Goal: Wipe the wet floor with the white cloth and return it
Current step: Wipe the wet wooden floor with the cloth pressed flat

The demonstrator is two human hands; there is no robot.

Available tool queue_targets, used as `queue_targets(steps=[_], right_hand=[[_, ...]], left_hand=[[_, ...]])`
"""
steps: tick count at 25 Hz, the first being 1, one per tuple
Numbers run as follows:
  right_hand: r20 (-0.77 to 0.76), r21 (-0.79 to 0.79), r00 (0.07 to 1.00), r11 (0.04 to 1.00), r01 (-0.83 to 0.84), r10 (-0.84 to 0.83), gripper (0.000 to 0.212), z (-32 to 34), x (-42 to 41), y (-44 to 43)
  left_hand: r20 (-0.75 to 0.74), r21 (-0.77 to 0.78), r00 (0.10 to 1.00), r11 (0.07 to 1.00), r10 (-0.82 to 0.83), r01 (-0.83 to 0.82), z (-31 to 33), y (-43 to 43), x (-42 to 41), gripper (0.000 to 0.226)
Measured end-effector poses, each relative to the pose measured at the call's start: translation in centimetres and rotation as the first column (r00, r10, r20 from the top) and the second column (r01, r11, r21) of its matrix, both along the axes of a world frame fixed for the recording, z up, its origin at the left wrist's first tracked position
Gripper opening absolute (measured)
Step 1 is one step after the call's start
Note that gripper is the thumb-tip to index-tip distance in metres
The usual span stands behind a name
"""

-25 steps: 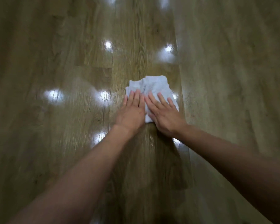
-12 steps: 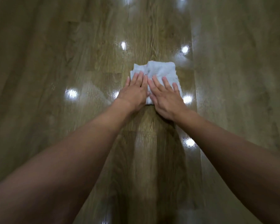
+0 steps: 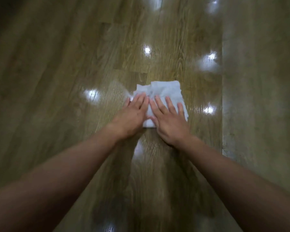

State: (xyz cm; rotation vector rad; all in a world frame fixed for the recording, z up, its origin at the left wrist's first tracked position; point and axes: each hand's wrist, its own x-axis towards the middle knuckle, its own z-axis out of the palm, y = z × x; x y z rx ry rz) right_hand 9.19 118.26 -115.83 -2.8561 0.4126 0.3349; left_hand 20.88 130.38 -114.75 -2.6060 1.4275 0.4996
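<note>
A crumpled white cloth (image 3: 164, 91) lies flat on the glossy wooden floor (image 3: 74, 81). My left hand (image 3: 132, 116) presses on the cloth's left part with straight fingers. Beside it, my right hand (image 3: 169, 121) presses flat on the cloth's right part, fingers spread. The two hands touch at the thumbs and cover the cloth's near half. Both forearms stretch forward from the bottom corners of the view.
Bright light spots reflect off the shiny planks around the cloth, one to its left (image 3: 90, 94) and one to its right (image 3: 208, 109). A paler strip of floor (image 3: 258, 97) runs along the right side beyond a seam.
Both hands slid the cloth along the floor, first away from me, then back a little. The hands stay flat on it throughout.
</note>
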Motion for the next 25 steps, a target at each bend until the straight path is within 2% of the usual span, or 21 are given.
queue_targets(steps=[3,7,10,12,15,17,19,22,25], right_hand=[[-0.022,0.058,1.0,0.998,0.005,-0.004,0.055,0.3,3.7,-1.7],[0.051,0.019,0.999,1.0,-0.002,0.001,0.053,0.0,-3.1,0.7],[0.042,-0.01,0.999,0.999,-0.033,0.033,0.054,-0.1,-7.0,2.8],[0.039,-0.017,0.998,0.999,-0.046,0.047,0.054,-0.1,-5.0,1.8],[0.02,-0.004,0.999,0.999,-0.038,0.038,0.054,-0.6,1.6,-0.4],[-0.015,0.033,1.0,0.999,0.008,-0.008,0.054,-0.6,4.7,-0.9],[0.005,0.011,0.999,0.999,0.048,-0.048,0.054,-0.6,4.4,0.1],[0.088,0.009,0.991,0.995,0.096,-0.096,0.052,-0.8,-0.3,4.1],[0.103,0.079,0.984,0.987,0.141,-0.148,0.047,0.2,-3.8,7.6]], left_hand=[[-0.05,0.128,0.998,0.992,0.029,-0.023,0.7,-2.4,3.3,0.066],[0.029,0.049,0.999,0.998,-0.029,0.028,0.3,-0.2,-2.1,0.059],[0.062,0.106,0.986,0.983,-0.155,0.148,0.3,2.3,-5.0,0.061],[0.039,0.127,0.983,0.976,-0.182,0.176,1.2,2.4,-3.0,0.066],[-0.081,0.138,0.992,0.985,-0.098,0.109,3.0,0.1,2.7,0.067],[-0.083,0.17,0.994,0.982,-0.071,0.084,3.8,-1.1,4.9,0.066],[-0.036,0.173,0.993,0.978,-0.115,0.12,3.2,-0.9,4.9,0.063],[-0.006,0.106,0.983,0.978,-0.182,0.182,1.4,2.2,1.9,0.062],[-0.054,-0.067,0.978,0.978,-0.201,0.197,-0.3,5.7,-1.1,0.068]])
